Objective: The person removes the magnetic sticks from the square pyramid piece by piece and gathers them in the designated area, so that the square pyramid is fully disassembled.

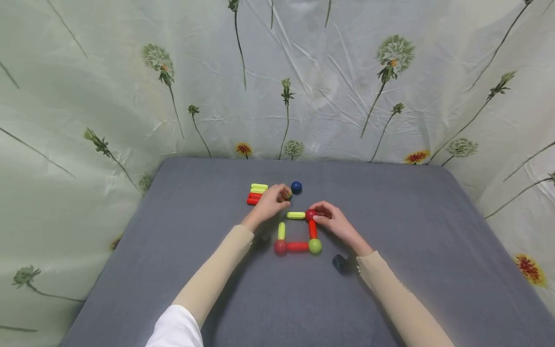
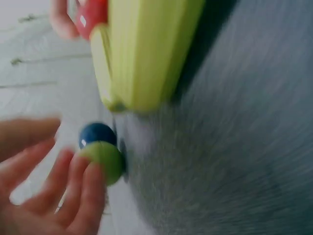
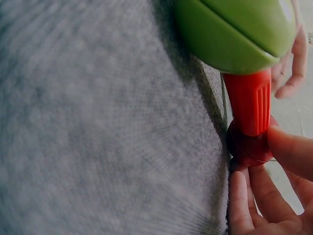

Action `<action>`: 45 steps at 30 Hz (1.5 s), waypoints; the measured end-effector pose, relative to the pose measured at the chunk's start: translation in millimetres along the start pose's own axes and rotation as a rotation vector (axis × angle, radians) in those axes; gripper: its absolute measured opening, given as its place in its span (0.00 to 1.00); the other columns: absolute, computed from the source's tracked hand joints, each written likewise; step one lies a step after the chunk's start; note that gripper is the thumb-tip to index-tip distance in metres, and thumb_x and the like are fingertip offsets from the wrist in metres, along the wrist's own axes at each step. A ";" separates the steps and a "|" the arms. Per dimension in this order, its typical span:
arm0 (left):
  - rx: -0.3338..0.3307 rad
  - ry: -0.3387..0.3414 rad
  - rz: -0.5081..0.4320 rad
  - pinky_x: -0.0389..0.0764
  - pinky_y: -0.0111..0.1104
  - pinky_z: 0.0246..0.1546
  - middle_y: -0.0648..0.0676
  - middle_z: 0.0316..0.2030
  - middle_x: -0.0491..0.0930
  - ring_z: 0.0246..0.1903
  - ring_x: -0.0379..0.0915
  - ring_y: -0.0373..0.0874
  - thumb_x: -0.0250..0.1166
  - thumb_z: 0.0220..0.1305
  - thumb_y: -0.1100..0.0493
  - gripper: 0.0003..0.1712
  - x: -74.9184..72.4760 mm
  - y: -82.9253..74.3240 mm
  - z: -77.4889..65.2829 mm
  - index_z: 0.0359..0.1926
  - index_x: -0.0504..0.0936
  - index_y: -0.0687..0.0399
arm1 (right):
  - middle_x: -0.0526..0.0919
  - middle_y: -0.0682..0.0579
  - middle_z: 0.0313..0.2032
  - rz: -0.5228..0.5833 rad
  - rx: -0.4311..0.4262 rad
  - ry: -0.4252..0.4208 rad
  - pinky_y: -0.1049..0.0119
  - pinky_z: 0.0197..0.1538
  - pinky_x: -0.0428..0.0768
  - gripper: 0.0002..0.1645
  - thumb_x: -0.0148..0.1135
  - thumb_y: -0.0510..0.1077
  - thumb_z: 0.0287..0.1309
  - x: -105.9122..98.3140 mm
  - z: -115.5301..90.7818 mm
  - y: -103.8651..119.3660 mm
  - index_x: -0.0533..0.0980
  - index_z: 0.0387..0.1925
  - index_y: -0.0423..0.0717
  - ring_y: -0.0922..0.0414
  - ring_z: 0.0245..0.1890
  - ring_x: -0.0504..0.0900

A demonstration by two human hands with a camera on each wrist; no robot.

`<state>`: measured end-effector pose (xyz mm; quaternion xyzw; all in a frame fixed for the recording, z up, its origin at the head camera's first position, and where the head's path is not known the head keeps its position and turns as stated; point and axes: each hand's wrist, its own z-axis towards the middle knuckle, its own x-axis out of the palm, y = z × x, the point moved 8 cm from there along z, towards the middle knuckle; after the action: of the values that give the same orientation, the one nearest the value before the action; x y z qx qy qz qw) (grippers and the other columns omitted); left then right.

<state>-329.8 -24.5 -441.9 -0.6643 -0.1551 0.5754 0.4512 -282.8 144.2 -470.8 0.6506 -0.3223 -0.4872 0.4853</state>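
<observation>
Yellow sticks (image 1: 259,186) and red sticks (image 1: 253,201) lie in a row just left of the frame's centre, probably aligned for easy picking. Beside them is the left hand (image 1: 270,201), holding nothing, its fingers parted and loosely bent; they overlap a loose green ball (image 2: 111,164), though I cannot tell whether they touch, and the spread seems to leave room for it. A blue ball (image 1: 297,187) sits just right of that. Below centre, a lower red ball (image 1: 281,247) bears a yellow bar (image 1: 282,231) pointing up the frame; a lower red bar (image 1: 297,246) runs right to a corner green ball (image 1: 315,246). The right hand (image 1: 335,222), farthest right, pinches an upper red ball (image 3: 249,149) between thumb and fingers, likely steadying that corner.
</observation>
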 end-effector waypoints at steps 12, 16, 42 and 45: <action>0.062 0.149 0.270 0.76 0.33 0.37 0.52 0.32 0.79 0.34 0.74 0.44 0.68 0.56 0.68 0.09 31.9 -8.0 -7.1 0.39 0.81 0.55 | 0.76 0.38 0.51 -0.003 -0.035 0.009 0.59 0.54 0.74 0.17 0.57 0.37 0.65 0.0 0.8 1.1 0.72 0.53 0.34 0.46 0.50 0.76; 0.077 0.109 0.281 0.76 0.32 0.34 0.52 0.30 0.79 0.32 0.73 0.44 0.67 0.57 0.67 0.07 25.3 -9.8 -8.4 0.38 0.82 0.56 | 0.76 0.38 0.51 -0.003 -0.039 0.006 0.61 0.54 0.74 0.16 0.56 0.36 0.65 0.2 0.5 1.8 0.71 0.53 0.34 0.46 0.50 0.75; -0.077 -0.204 0.293 0.73 0.41 0.33 0.56 0.29 0.69 0.31 0.69 0.50 0.70 0.50 0.71 0.09 -67.5 46.9 -49.5 0.29 0.77 0.60 | 0.76 0.40 0.51 -0.003 -0.005 0.004 0.58 0.55 0.73 0.16 0.57 0.35 0.64 -0.9 -1.8 2.0 0.72 0.52 0.37 0.47 0.50 0.74; -0.091 -0.203 0.294 0.72 0.41 0.34 0.56 0.32 0.68 0.32 0.68 0.49 0.72 0.49 0.69 0.12 -66.6 43.9 -50.0 0.32 0.77 0.58 | 0.75 0.40 0.51 -0.004 -0.008 0.009 0.55 0.56 0.72 0.16 0.56 0.35 0.64 0.1 -2.5 2.4 0.72 0.53 0.37 0.46 0.51 0.74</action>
<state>-317.7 -117.8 -437.9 -0.6381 -0.1269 0.6915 0.3139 -280.3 144.1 -468.4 0.6514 -0.3170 -0.4865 0.4883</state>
